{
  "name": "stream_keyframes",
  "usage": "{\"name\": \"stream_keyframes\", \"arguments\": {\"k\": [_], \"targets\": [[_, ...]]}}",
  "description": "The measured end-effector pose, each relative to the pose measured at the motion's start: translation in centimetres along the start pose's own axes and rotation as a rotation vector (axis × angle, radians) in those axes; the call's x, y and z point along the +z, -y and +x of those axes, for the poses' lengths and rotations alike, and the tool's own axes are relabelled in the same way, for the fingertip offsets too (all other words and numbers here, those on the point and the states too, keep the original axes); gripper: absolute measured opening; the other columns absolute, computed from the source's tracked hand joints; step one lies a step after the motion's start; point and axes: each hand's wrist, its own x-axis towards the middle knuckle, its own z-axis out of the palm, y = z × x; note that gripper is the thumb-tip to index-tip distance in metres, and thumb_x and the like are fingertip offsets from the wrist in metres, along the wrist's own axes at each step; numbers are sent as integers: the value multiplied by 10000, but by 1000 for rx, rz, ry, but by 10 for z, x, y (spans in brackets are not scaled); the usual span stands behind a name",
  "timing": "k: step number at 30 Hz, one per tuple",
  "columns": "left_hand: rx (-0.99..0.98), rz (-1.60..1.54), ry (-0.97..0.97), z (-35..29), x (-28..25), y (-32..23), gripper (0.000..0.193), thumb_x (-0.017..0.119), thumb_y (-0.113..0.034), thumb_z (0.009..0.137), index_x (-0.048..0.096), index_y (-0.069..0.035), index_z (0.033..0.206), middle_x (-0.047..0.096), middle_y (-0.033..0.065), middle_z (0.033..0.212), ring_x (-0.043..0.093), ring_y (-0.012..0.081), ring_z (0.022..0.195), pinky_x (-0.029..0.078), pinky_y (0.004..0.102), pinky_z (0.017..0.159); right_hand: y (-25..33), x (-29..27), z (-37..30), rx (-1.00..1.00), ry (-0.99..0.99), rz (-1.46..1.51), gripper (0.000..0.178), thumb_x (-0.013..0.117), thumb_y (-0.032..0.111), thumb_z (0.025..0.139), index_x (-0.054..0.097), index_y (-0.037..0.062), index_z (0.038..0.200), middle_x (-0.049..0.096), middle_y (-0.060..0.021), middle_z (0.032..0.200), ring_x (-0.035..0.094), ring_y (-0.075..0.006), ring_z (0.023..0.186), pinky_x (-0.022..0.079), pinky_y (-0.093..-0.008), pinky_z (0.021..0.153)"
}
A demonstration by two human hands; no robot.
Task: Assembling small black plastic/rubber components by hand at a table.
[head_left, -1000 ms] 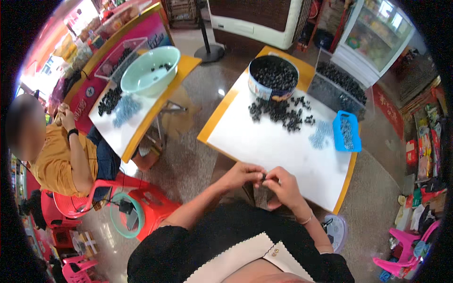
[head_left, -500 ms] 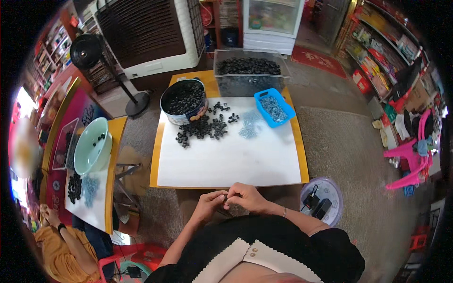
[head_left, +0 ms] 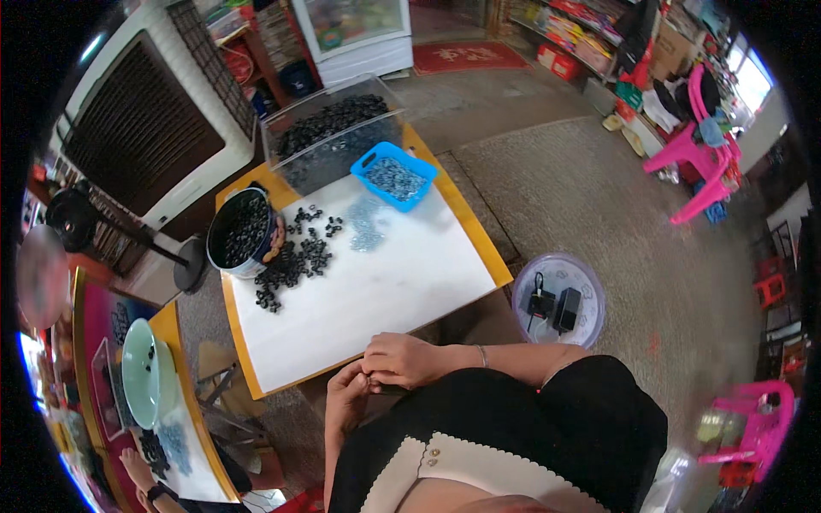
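Observation:
Just off the near edge of the white-topped table (head_left: 402, 295), my left hand (head_left: 344, 398) and my right hand (head_left: 402, 359) meet in front of my body. Both are closed, fingertips pressed together around something too small and hidden to make out. My right hand partly covers the fingers of the left. Beyond them on the white sheet lie a scattered heap of small black ring-like parts (head_left: 295, 263) and a patch of small light-blue pieces (head_left: 368, 229). A round tub (head_left: 272, 229) full of black parts and a blue plastic basket (head_left: 363, 181) of light-blue pieces stand on the table.
A clear bin (head_left: 338, 150) of black parts stands at the table's far side. Right of the table is a round, pale-purple-rimmed container (head_left: 590, 316) holding black adapters. At left, a co-worker's hand (head_left: 135, 468) is by a second table with a green bowl (head_left: 137, 385).
My view has turned to the right, so the table appears tilted and farther left. My hands stay together, the right now more over the left. The co-worker's hand is nearer the black parts.

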Motion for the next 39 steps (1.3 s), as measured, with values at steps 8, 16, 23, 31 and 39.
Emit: {"name": "stream_keyframes", "arguments": {"k": [8, 16, 23, 31, 39], "targets": [[80, -41, -159, 0, -1, 4, 234, 590, -78, 865, 580, 63, 1051, 617, 82, 842, 588, 143, 725, 489, 251, 684, -3, 6, 1, 37, -60, 55, 98, 604, 39, 759, 565, 38, 849, 565, -100, 813, 541, -287, 759, 446, -381, 673], [69, 125, -296, -2, 3, 5, 219, 576, -86, 876, 599, 51, 1045, 629, 77, 892, 588, 121, 761, 481, 241, 715, -7, 19, 0, 38, -29, -111, 172, 637, 14, 728, 597, 35, 894, 589, -116, 812, 569, -280, 716, 472, -373, 630], [210, 65, -218, 5, -2, 14, 188, 573, -114, 897, 596, 32, 1012, 611, 27, 819, 580, 75, 704, 478, 210, 659, -5, 25, 6, 48, -104, -145, 166, 638, -41, 727, 585, 13, 875, 589, -125, 822, 568, -293, 714, 470, -366, 608], [227, -12, -241, 7, -14, 24, 213, 585, -91, 884, 587, 47, 1046, 625, 55, 847, 604, 110, 734, 509, 254, 673, -7, 26, 8, 131, 37, -98, 125, 622, -13, 759, 592, 15, 877, 587, -113, 827, 558, -284, 724, 464, -359, 613], [93, 34, -14, 8, -26, 29, 170, 623, -130, 866, 601, 9, 960, 634, 56, 853, 604, 110, 748, 501, 255, 659, -1, 17, 0, 544, 168, 221, 98, 635, 31, 764, 599, 34, 855, 578, -104, 787, 553, -283, 696, 461, -360, 616]]}}
